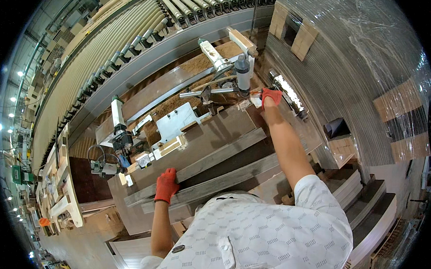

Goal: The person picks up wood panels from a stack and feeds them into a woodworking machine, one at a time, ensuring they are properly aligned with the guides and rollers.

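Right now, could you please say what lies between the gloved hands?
Between left hand and right hand, the head view shows part of the upper grey plank, then brown worktop.

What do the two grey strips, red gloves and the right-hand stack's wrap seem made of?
Strips: probably wood or wood-look laminate, matte, judging by the streaky grain. Gloves: likely fabric, possibly knitted, matte; soft, shine-free surface. Wrap: apparently clear plastic film, glossy, given its wrinkles and glints.
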A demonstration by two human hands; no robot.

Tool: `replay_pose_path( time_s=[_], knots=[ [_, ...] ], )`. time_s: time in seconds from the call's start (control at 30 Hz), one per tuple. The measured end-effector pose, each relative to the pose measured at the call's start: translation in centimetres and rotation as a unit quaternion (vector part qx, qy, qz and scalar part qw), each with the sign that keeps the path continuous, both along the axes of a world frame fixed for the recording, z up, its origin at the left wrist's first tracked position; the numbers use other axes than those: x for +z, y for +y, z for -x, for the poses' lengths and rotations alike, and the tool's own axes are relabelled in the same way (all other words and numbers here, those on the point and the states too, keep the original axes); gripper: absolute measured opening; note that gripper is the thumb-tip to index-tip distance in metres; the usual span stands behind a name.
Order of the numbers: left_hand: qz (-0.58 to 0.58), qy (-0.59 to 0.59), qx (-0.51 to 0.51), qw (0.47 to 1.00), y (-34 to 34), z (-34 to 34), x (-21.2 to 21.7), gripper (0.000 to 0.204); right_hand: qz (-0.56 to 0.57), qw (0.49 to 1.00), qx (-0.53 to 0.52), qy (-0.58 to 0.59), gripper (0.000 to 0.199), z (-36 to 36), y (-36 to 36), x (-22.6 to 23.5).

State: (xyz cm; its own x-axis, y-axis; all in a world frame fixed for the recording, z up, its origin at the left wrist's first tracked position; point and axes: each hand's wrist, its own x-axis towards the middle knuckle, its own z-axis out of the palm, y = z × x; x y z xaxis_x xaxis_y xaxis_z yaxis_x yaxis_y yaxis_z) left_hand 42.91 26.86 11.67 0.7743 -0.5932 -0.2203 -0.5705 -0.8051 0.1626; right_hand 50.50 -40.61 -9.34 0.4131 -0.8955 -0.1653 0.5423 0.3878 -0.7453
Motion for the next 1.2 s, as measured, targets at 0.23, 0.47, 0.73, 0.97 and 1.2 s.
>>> replay_pose_path(
  time_s=[0.23, 0.47, 0.73, 0.97, 1.2],
  knots=[
    [-0.001, -0.014, 0.015, 1.000, 1.5, 1.1, -1.0, 0.050, 0.322, 0.821, -0.075, 0.466, 0.076, 2.4, 6.1, 8.7],
    [0.001, -0.017, 0.013, 1.000, 1.4, 1.3, -0.5, 0.046, 0.498, 0.767, 0.184, 0.360, 0.027, 5.2, 4.9, 10.7],
    [0.009, -0.013, 0.003, 1.000, 1.1, 0.9, -0.1, 0.045, 0.451, 0.740, 0.136, 0.480, 0.036, 4.0, 6.3, 11.8],
    [-0.008, 0.005, 0.023, 1.000, 0.8, 0.8, -0.6, 0.051, 0.559, 0.639, 0.125, 0.513, 0.048, 4.4, 6.8, 15.2],
    [-0.012, -0.012, 0.003, 1.000, 0.6, 0.4, -0.4, 0.052, 0.594, 0.624, 0.316, 0.398, 0.038, 2.4, 0.9, 14.1]
  ],
)
